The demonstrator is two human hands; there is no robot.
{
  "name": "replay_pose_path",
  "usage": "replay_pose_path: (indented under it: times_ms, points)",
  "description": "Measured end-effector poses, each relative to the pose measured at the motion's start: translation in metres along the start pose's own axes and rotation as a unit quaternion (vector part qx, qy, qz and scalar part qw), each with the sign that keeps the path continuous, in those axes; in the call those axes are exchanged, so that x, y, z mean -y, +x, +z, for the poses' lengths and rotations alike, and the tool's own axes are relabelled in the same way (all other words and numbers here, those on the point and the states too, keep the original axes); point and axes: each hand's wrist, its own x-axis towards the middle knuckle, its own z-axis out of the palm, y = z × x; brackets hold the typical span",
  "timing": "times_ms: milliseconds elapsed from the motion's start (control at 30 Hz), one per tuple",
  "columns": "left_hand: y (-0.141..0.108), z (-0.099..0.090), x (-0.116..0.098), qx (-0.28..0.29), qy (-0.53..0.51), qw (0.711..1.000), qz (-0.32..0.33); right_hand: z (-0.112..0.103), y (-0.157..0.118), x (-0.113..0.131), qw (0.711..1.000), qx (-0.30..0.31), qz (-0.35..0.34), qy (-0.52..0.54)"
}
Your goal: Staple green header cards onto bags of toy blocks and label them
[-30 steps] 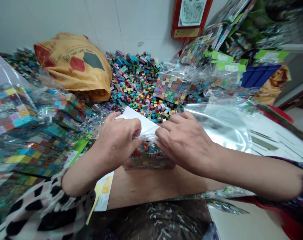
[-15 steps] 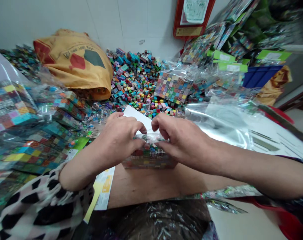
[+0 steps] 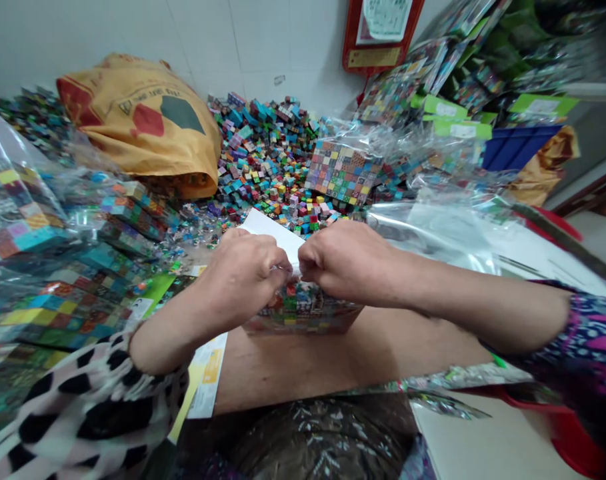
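Observation:
A block of small multicoloured cubes in clear plastic [image 3: 307,312] rests on the brown tabletop [image 3: 293,373] in the middle. My left hand [image 3: 250,270] is closed at the top left of this pack, its thumb and fingers pinching the clear plastic. Right beside it, my right hand [image 3: 340,260] is curled shut on the same plastic at the top right. The two hands nearly touch. Behind them a white sheet [image 3: 273,230] sticks up, partly hidden by the fingers.
Loose cubes [image 3: 263,160] are heaped against the wall beside a yellow bag [image 3: 147,127]. Bagged cube blocks [image 3: 67,300] crowd the left. Another bagged block [image 3: 343,170], a blue bin [image 3: 520,148] and clear plastic bags [image 3: 433,227] stand behind and right.
Both hands have closed their fingers on the plastic at the top of the pack. The right wrist and forearm have risen slightly, and more of the cubes shows below the hands.

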Motion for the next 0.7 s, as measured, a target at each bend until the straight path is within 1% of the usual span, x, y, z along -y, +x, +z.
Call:
replay_pose_path:
  times_ms: [100,200,333,433,600,700]
  points:
    - [0.0,0.003,0.001,-0.016,0.021,1.0,0.018,0.001,0.002,-0.003,1.0,0.007,-0.002,-0.005]
    - [-0.001,0.006,0.0,0.005,0.028,0.999,0.032,0.002,0.002,-0.004,0.999,0.027,-0.017,-0.016]
    - [-0.002,0.008,-0.002,0.006,0.037,0.999,0.02,0.004,0.0,0.0,0.999,0.03,-0.018,-0.033]
    - [-0.003,0.006,-0.003,0.017,0.023,0.999,0.018,0.003,0.0,0.002,0.998,0.032,-0.017,-0.041]
    - [-0.001,0.001,-0.002,0.034,0.013,0.999,-0.016,-0.001,0.005,-0.002,0.999,0.042,-0.026,0.013]
    - [0.0,0.001,0.002,0.035,0.022,0.998,-0.046,0.0,0.011,-0.002,0.998,0.036,-0.04,0.016]
